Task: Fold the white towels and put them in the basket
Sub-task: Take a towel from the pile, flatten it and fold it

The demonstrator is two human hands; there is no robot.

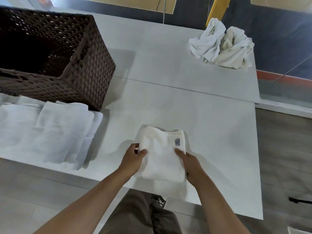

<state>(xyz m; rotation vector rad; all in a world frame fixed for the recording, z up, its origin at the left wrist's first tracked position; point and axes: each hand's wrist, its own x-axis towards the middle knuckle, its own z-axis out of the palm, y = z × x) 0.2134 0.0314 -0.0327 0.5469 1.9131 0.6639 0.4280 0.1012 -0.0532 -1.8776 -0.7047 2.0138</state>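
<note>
Folded white towel (162,154), lying at the near edge of the table (211,132): is being pinched at its left edge by the left hand (133,159), at its right by the right hand (189,162). Is being judged light, soft, floppy; both side edges are being favoured as holds.

Soft, even, fairly bright light; the basket (55,53) throws a faint shadow rightward on the table (185,107). Wide-angle bending curves the frame edges; overall slightly blurry.

The folded towel's (160,161) tag (177,142) is too blurred to read.
</note>
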